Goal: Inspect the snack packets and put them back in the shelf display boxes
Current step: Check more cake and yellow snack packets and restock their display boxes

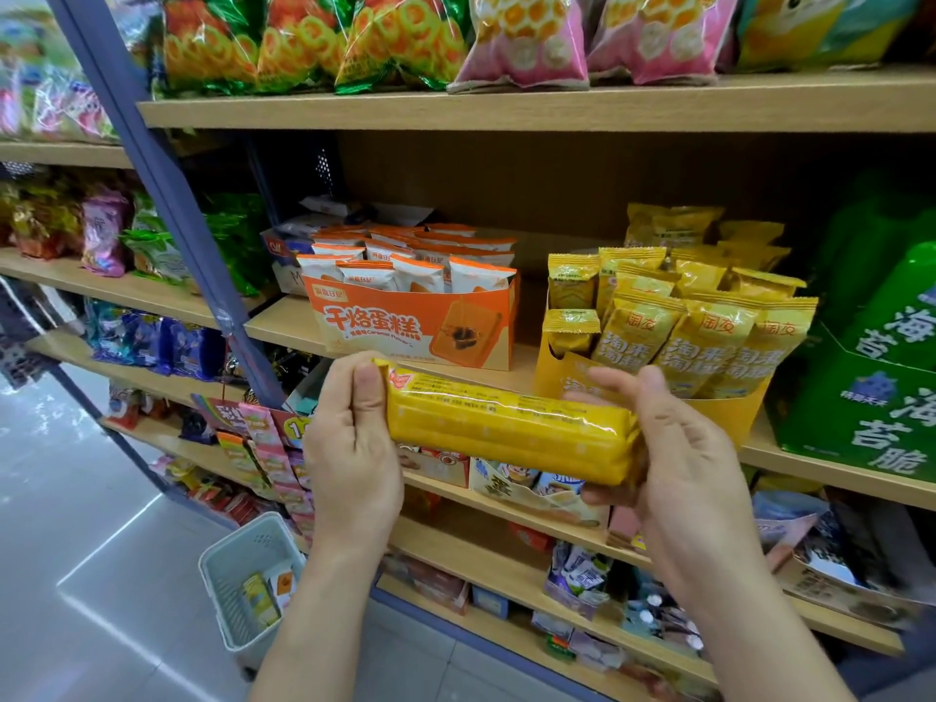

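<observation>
The yellow packet (511,428) was held level before the shelf (283,321). The left hand (349,448) pinched its 9 o'clock end, fingers (367,392) pressed together. The right hand (684,458) held the 3 o'clock end, fingers curled round it. The yellow display box (724,412) sat at 1 o'clock of the packet, the orange display box (405,331) at 11, the basket (228,564) at 7.

left hand (349,448) and right hand (678,458) gripping yellow snack packet (511,423) crosswise, before yellow display box (729,412)
</observation>
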